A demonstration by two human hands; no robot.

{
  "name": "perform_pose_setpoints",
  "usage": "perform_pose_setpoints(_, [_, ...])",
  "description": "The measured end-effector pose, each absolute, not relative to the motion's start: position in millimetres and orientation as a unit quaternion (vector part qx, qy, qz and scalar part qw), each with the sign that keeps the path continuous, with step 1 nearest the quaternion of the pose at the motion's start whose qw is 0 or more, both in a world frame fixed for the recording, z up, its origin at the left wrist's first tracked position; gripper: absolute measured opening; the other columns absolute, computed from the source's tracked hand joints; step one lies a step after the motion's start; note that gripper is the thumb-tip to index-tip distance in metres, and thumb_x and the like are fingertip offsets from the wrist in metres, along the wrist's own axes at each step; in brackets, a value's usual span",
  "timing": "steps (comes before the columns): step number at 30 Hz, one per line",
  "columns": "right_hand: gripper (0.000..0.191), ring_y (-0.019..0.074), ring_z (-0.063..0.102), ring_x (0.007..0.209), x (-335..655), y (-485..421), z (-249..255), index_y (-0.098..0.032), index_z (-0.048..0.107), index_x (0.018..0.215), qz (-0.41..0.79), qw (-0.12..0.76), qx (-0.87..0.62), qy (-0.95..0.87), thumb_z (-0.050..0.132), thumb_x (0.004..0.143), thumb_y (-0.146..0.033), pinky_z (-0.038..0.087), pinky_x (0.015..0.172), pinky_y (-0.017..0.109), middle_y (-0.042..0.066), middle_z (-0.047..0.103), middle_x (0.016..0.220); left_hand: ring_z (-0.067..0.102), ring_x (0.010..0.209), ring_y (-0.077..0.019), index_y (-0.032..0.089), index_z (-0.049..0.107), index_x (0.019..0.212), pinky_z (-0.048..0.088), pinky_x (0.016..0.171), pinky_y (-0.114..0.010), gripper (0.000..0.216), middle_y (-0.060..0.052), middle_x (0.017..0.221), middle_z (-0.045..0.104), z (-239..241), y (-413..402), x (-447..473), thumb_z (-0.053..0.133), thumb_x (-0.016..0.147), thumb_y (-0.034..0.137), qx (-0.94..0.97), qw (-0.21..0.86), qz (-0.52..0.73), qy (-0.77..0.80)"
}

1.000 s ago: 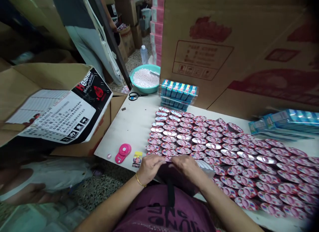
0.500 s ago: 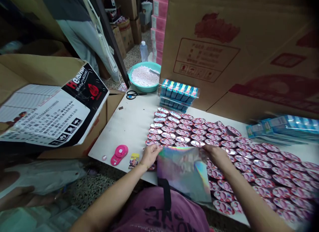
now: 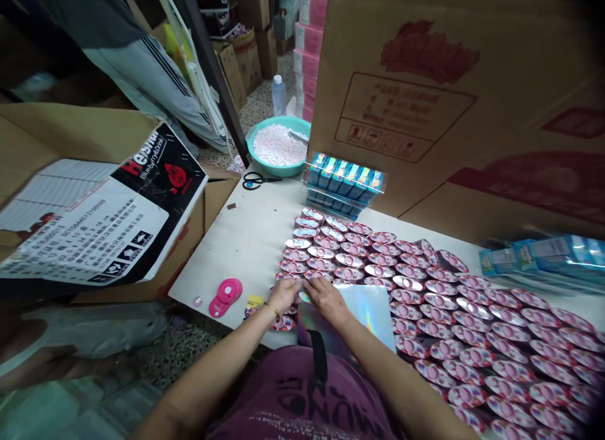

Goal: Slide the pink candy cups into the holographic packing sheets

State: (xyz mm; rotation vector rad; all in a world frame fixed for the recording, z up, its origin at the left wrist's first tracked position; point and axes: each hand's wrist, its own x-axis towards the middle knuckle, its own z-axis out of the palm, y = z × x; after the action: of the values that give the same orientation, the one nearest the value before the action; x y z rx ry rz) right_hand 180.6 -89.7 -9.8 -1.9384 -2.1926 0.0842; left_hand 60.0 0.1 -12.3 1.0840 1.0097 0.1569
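A shiny holographic sheet (image 3: 371, 304) lies over the front part of the rows of packs, its lower edge close to my body. At its upper left corner my left hand (image 3: 285, 295) is closed, with thumb and finger pinched on the sheet. Right beside it, my right hand (image 3: 326, 299) lies across the sheet's top edge with its fingers bent together, their tips meeting my left fingertips. What the right fingertips grip is hidden. Around the hands stand many packs with pink oval tops (image 3: 350, 261). Left of my left hand lies a small yellow card (image 3: 254, 304).
A pink tape dispenser (image 3: 225, 296) and black scissors (image 3: 258, 181) lie on the white table (image 3: 208, 251). Behind are a turquoise basin (image 3: 278, 169) of white pieces, blue boxes (image 3: 345, 183) and a large carton (image 3: 401, 112). An open carton (image 3: 155, 194) stands left; another person's leg (image 3: 155, 81) is beyond.
My right hand has left the sheet's upper right corner and moved left to meet my left hand. The left hand has stayed near the upper left corner. The other person's legs have shifted.
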Motion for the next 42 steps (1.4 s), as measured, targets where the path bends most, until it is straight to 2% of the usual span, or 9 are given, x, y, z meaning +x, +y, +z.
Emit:
perform_pose_setpoints(4, [0.028, 0.0199, 0.048, 0.091, 180.0, -93.4, -20.2, -0.013, 0.054, 0.109, 0.028, 0.136, -0.633, -0.761, 0.046, 0.083, -0.012, 0.041, 0.079, 0.031, 0.011, 0.056, 0.102, 0.036, 0.046, -0.0062, 0.016, 0.042, 0.059, 0.043, 0.054, -0.024, 0.034, 0.007, 0.05, 0.033, -18.6, 3.4, 56.5, 0.052, 0.066, 0.048, 0.502, 0.722, 0.061, 0.472])
perform_pose_setpoints(9, [0.014, 0.0168, 0.05, 0.08, 181.9, -86.0, 10.4, -0.016, 0.058, 0.085, 0.139, 0.21, -0.688, -0.681, 0.045, 0.083, -0.013, 0.042, 0.072, 0.029, 0.007, 0.058, 0.085, 0.042, 0.052, -0.0098, 0.017, 0.041, 0.053, 0.036, 0.055, -0.023, 0.034, 0.004, 0.05, 0.04, -24.8, 15.1, 54.8, 0.041, 0.074, 0.045, 0.684, 0.579, 0.025, 0.443])
perform_pose_setpoints(13, [0.013, 0.0128, 0.052, 0.073, 199.0, -73.9, 30.6, -0.017, 0.056, 0.081, 0.231, 0.286, -0.737, -0.568, 0.043, 0.084, -0.015, 0.042, 0.066, 0.023, 0.003, 0.055, 0.077, 0.043, 0.053, -0.0106, 0.018, 0.041, 0.051, 0.033, 0.055, -0.023, 0.035, 0.002, 0.049, 0.045, -25.4, 22.6, 57.6, 0.038, 0.077, 0.041, 0.757, 0.509, 0.027, 0.409])
perform_pose_setpoints(19, [0.022, 0.0186, 0.051, 0.087, 190.5, -69.8, 4.9, -0.02, 0.057, 0.103, 0.155, 0.146, -0.693, -0.689, 0.047, 0.084, -0.019, 0.041, 0.076, 0.03, 0.008, 0.058, 0.093, 0.04, 0.041, -0.0076, 0.017, 0.044, 0.052, 0.029, 0.044, -0.02, 0.035, 0.004, 0.045, 0.046, -24.1, 21.4, 57.4, 0.042, 0.075, 0.044, 0.635, 0.63, -0.02, 0.446])
perform_pose_setpoints(28, [0.012, 0.0179, 0.049, 0.082, 178.2, -78.8, -0.9, -0.017, 0.058, 0.085, 0.13, 0.117, -0.684, -0.708, 0.047, 0.083, -0.015, 0.039, 0.073, 0.029, 0.007, 0.058, 0.089, 0.042, 0.039, -0.0085, 0.016, 0.049, 0.058, 0.029, 0.041, -0.02, 0.031, 0.004, 0.046, 0.048, -23.8, 18.1, 55.6, 0.047, 0.071, 0.044, 0.577, 0.658, -0.017, 0.484])
perform_pose_setpoints(33, [0.009, 0.0156, 0.049, 0.076, 181.3, -79.3, 33.4, -0.017, 0.054, 0.074, 0.246, 0.216, -0.708, -0.625, 0.047, 0.078, -0.013, 0.038, 0.07, 0.026, 0.003, 0.055, 0.078, 0.044, 0.047, -0.0101, 0.016, 0.047, 0.048, 0.033, 0.05, -0.022, 0.033, 0.002, 0.045, 0.048, -20.4, 22.4, 56.4, 0.045, 0.074, 0.037, 0.702, 0.565, 0.0, 0.434])
perform_pose_setpoints(36, [0.009, 0.0127, 0.049, 0.068, 198.1, -78.5, 50.4, -0.017, 0.052, 0.067, 0.358, 0.313, -0.7, -0.533, 0.047, 0.074, -0.015, 0.037, 0.063, 0.024, 0.0, 0.053, 0.069, 0.05, 0.058, -0.0124, 0.016, 0.055, 0.052, 0.035, 0.058, -0.023, 0.029, 0.0, 0.052, 0.055, -16.4, 25.6, 56.7, 0.05, 0.071, 0.036, 0.739, 0.531, 0.035, 0.413])
perform_pose_setpoints(40, [0.014, 0.0106, 0.047, 0.056, 222.9, -75.1, 47.2, -0.017, 0.052, 0.064, 0.5, 0.428, -0.663, -0.358, 0.05, 0.072, -0.028, 0.036, 0.055, 0.023, -0.003, 0.051, 0.059, 0.056, 0.069, -0.0139, 0.015, 0.065, 0.083, 0.038, 0.059, -0.022, 0.048, -0.006, 0.077, 0.064, -1.5, 31.2, 62.4, 0.043, 0.073, 0.056, 0.578, 0.684, 0.061, 0.442])
perform_pose_setpoints(42, [0.02, 0.0097, 0.046, 0.051, 227.9, -74.3, 38.0, -0.017, 0.052, 0.066, 0.531, 0.467, -0.651, -0.275, 0.053, 0.071, -0.035, 0.035, 0.051, 0.022, -0.003, 0.052, 0.057, 0.055, 0.064, -0.0126, 0.013, 0.064, 0.091, 0.036, 0.052, -0.02, 0.061, -0.007, 0.076, 0.064, 6.3, 34.5, 68.0, 0.037, 0.073, 0.064, 0.476, 0.755, 0.05, 0.448])
